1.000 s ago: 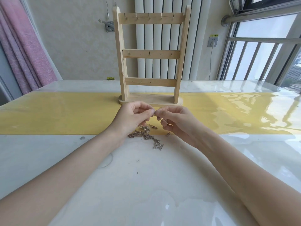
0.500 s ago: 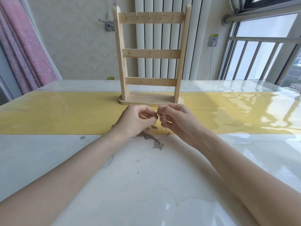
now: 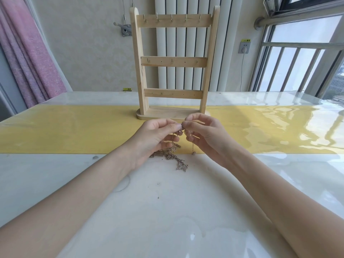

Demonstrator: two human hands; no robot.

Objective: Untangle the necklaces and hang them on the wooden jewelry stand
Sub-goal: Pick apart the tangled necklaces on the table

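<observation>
A tangle of thin gold-coloured necklaces (image 3: 173, 157) lies on the table just below my hands, one strand trailing toward me. My left hand (image 3: 154, 136) and my right hand (image 3: 202, 133) meet fingertip to fingertip above the tangle, each pinching a fine chain. A short length of chain with a small end piece (image 3: 193, 148) hangs from my right hand. The wooden jewelry stand (image 3: 173, 62) stands upright right behind my hands, with three crossbars carrying small hooks; nothing hangs on it.
The glossy white table (image 3: 167, 211) has a yellow runner (image 3: 65, 129) across it under the stand. A pink curtain (image 3: 28, 53) hangs at the left, a white radiator (image 3: 186, 43) is behind the stand, and windows with railings (image 3: 297, 62) are at the right.
Both hands have lifted slightly and stay pinched together at the chain. A short chain end now hangs free below my right hand. The pile on the table has shifted little.
</observation>
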